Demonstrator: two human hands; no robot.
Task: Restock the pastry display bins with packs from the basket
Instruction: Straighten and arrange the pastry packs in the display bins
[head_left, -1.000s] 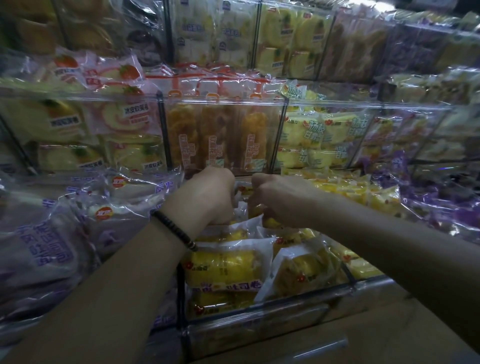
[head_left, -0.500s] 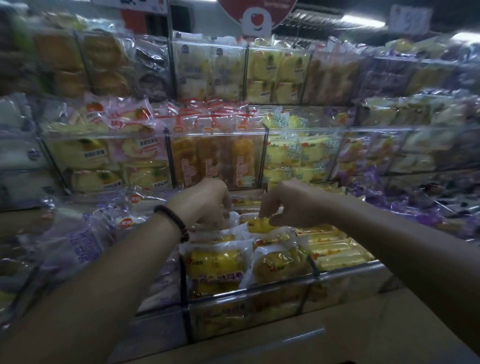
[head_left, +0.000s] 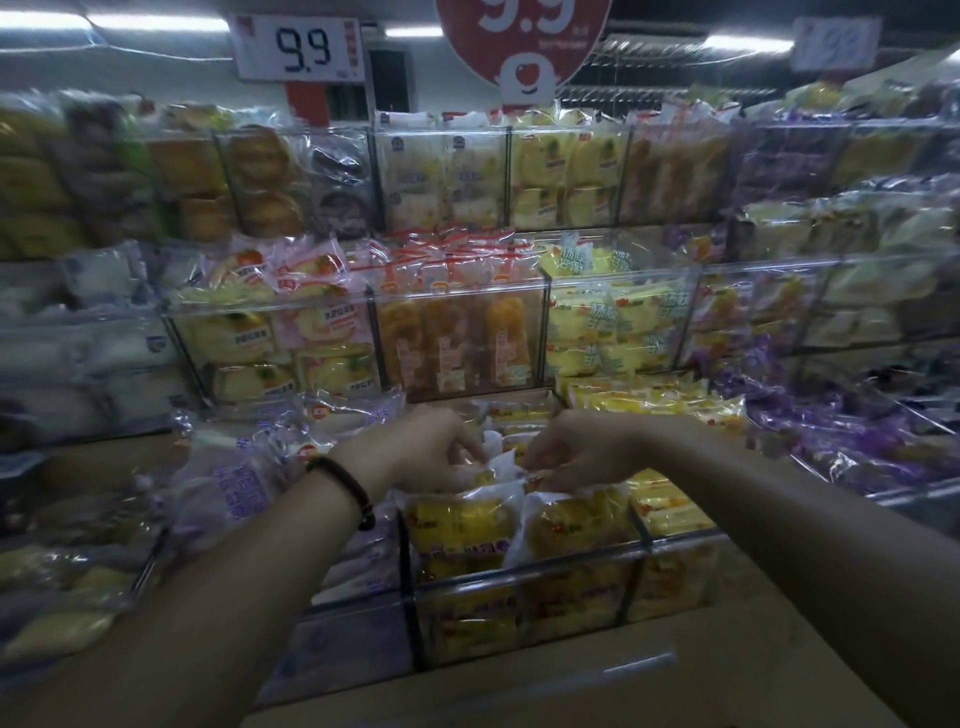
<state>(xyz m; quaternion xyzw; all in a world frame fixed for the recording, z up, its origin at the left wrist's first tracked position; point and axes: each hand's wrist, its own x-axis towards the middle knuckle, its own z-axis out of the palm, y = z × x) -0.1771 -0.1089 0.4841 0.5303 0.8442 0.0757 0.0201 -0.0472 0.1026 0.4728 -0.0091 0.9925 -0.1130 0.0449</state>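
Head view: the camera has tipped upward over the last second, but both hands stay above the clear plastic front bin (head_left: 519, 578). The left hand (head_left: 431, 449) and right hand (head_left: 576, 449), fingers curled, pinch the white crimped wrapper of a yellow cake pack (head_left: 500, 461) towards the bin's back. The pack is probably being settled. No basket shows.

Clear plastic bin (head_left: 519, 584) at the front edge of the display, filled with yellow pastry packs (head_left: 457, 525) in transparent wrappers with red logos, lying flat and overlapping. One upper pack (head_left: 501, 461), its white wrapper edge raised, is pinched between the left hand (head_left: 431, 452) and right hand (head_left: 576, 452) over the bin's middle.
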